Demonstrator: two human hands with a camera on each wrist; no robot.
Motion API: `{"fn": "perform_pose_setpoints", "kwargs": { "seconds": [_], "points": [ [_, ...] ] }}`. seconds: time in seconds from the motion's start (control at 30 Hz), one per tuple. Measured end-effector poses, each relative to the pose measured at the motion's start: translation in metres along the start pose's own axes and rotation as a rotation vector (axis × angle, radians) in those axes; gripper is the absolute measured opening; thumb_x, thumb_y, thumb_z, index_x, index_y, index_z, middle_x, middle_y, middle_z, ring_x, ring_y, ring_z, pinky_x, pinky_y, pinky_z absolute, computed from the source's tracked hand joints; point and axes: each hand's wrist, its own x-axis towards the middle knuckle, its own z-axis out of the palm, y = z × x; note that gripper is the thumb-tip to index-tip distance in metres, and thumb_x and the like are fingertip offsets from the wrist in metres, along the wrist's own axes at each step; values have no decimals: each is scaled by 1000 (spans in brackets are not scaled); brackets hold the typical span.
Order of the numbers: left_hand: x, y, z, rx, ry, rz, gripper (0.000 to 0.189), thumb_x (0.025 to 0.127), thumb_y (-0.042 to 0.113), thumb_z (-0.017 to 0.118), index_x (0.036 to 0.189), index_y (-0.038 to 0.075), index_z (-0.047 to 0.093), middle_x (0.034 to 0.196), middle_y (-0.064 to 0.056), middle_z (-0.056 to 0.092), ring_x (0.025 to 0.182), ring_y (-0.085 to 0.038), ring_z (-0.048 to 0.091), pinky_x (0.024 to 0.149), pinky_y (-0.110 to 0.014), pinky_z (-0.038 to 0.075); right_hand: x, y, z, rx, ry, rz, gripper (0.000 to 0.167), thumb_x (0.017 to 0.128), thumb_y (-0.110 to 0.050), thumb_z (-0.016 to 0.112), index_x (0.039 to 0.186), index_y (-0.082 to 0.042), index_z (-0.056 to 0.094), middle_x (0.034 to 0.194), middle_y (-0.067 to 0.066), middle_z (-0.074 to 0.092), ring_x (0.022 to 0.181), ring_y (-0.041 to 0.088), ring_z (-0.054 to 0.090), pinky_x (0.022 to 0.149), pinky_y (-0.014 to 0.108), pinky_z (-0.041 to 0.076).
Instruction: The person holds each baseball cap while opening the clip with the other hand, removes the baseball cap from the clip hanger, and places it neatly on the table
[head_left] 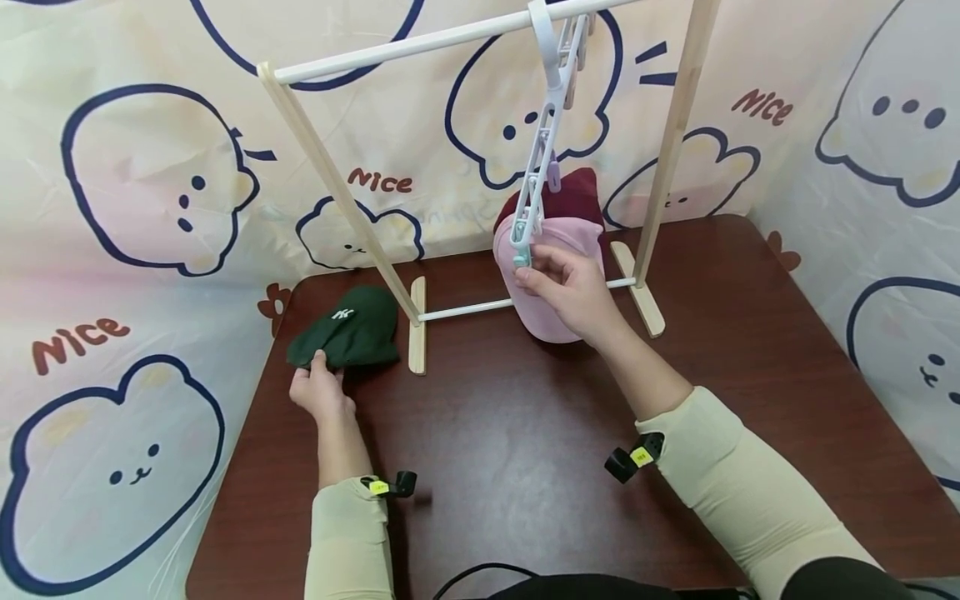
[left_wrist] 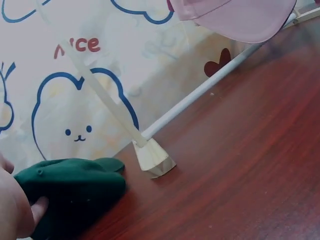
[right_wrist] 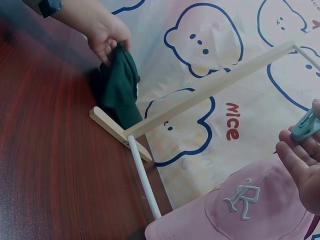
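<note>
At the table's left, my left hand (head_left: 322, 390) pinches the edge of a dark green cap (head_left: 363, 325) with a small white emblem. The right wrist view shows that cap (right_wrist: 120, 85) hanging folded from the fingers. My right hand (head_left: 566, 287) holds a mint-green clothespin (head_left: 521, 260) at the near end of a white clip hanger (head_left: 546, 125); the clothespin (right_wrist: 305, 126) lies between thumb and fingers in the right wrist view. Behind this hand hangs a pink cap (head_left: 543, 312) with a white letter emblem, and a maroon cap (head_left: 581, 190) is behind it.
The hanger hooks over the white top bar (head_left: 420, 46) of a wooden stand. The stand's wooden feet (head_left: 417, 354) and lower white bar (head_left: 465, 311) are on the brown table (head_left: 480, 433). A cartoon-printed sheet (head_left: 172, 317) covers the walls. A black cable (head_left: 487, 567) lies at the near edge.
</note>
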Motion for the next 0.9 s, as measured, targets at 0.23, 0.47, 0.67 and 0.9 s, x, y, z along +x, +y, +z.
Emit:
{"fn": "perform_pose_setpoints", "kwargs": {
  "seconds": [0.23, 0.47, 0.67, 0.9],
  "points": [
    [-2, -4, -17, 275, 66, 136, 40, 98, 18, 58, 135, 4, 56, 139, -10, 55, 123, -8, 53, 101, -17, 42, 0, 0, 1, 8, -4, 0, 35, 91, -6, 69, 124, 4, 63, 98, 13, 66, 84, 12, 68, 80, 26, 58],
    [-19, 10, -16, 249, 70, 342, 60, 98, 17, 58, 153, 11, 33, 157, -1, 36, 142, -6, 35, 113, -18, 30, 1, 2, 0, 19, -8, -3, 33, 91, -6, 68, 123, 4, 64, 96, 11, 66, 86, 19, 68, 80, 27, 58],
    [-56, 37, 12, 15, 65, 654, 41, 96, 6, 60, 137, 7, 56, 132, -7, 64, 121, -15, 60, 101, -25, 46, 0, 3, 1, 23, -17, -5, 32, 91, -4, 67, 121, 6, 63, 95, 11, 65, 84, 16, 68, 79, 27, 58],
    [-116, 52, 58, -83, -150, 1005, 18, 93, -2, 60, 107, -1, 70, 93, -17, 75, 80, -25, 71, 68, -28, 56, -1, 4, 1, 17, -18, 1, 32, 92, -4, 66, 122, 6, 63, 95, 11, 66, 84, 14, 68, 79, 26, 58]
  ]
}}
